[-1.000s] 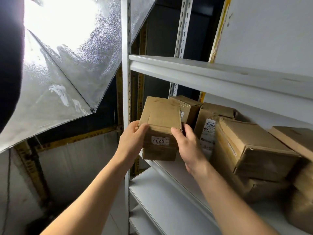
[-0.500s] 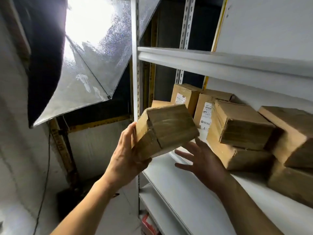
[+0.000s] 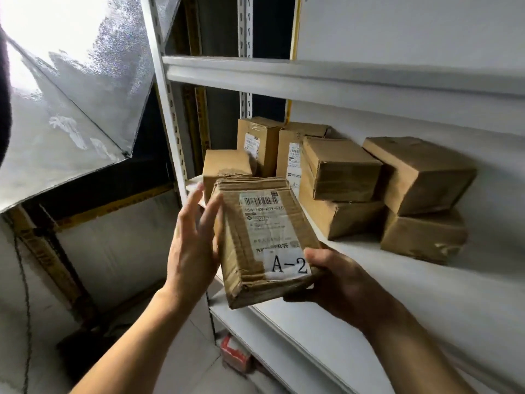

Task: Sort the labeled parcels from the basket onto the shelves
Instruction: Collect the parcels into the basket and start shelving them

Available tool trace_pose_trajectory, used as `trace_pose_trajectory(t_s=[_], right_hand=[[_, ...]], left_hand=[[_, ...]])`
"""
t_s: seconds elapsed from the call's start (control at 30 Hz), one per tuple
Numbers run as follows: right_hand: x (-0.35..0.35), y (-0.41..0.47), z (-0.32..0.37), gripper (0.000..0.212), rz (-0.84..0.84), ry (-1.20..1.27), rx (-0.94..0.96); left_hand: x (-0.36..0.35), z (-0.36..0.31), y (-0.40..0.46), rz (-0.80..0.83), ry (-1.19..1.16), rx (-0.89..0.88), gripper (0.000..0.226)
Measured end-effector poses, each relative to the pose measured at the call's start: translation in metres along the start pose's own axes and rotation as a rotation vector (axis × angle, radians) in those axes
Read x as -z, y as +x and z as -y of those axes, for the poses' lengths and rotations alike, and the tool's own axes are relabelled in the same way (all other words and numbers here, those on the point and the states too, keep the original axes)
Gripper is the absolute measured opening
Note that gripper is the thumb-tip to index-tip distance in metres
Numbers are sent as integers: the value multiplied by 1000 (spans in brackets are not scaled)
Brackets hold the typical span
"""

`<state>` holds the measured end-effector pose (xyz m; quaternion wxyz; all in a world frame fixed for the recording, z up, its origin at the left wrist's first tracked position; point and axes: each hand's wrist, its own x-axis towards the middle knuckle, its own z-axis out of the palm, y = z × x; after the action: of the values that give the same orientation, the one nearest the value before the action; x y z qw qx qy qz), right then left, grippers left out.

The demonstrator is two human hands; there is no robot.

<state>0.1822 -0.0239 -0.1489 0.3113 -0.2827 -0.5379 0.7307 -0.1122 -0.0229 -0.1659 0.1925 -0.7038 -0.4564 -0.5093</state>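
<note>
To your left a silver softbox (image 3: 71, 89) glows brightly against a dark gap. A white wall (image 3: 412, 27) backs the right side, and pale floor (image 3: 119, 345) lies below you.

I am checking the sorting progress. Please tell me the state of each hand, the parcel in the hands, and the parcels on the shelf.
Parcel: held off the shelf, tilted, label up, marked A-2.
Left hand: fingers straight, against the parcel's left side.
Right hand: holds the parcel's near right corner, thumb on top.
Stacked boxes: resting on the shelf, closed, two stacks of two.
Back boxes: standing upright, labels facing out.
Shelf: near part bare.
</note>
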Motion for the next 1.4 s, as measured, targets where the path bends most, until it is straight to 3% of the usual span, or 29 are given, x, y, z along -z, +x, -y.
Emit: trace_pose_trajectory(t_s=[0.07, 0.13, 0.2, 0.27, 0.37, 0.53, 0.77, 0.97, 1.17, 1.4], right_hand=[[-7, -14, -11, 64, -92, 49, 84], [-13, -31, -21, 61, -190, 41, 157], [-19, -50, -35, 59, -300, 32, 216], [-24, -70, -49, 60, -398, 34, 285], [-37, -107, -70, 66, -595, -13, 333], [-64, -189, -100, 65, -904, -77, 318], [-104, -300, -152, 65, -1287, 31, 244], [-159, -395, -221, 86, -1545, 254, 193], [-238, -495, -290, 77, -1744, 411, 192], [-297, -580, -382, 70, -1933, 585, 187]], left_hand=[[-15, -10, 4, 6, -230, 401, 83], [-23, -19, 4, 98, -624, 789, 57], [-33, -27, -2, 300, -1064, 987, 58], [-44, -43, -16, 551, -1282, 890, 61], [-62, -79, -45, 826, -1410, 674, 67], [-76, -147, -78, 1071, -1520, 648, 73], [-81, -250, -130, 1332, -1588, 528, 67], [-80, -350, -199, 1613, -1547, 385, 59], [-44, -456, -297, 1983, -1459, 283, 60], [8, -546, -392, 2273, -1290, 158, 64]])
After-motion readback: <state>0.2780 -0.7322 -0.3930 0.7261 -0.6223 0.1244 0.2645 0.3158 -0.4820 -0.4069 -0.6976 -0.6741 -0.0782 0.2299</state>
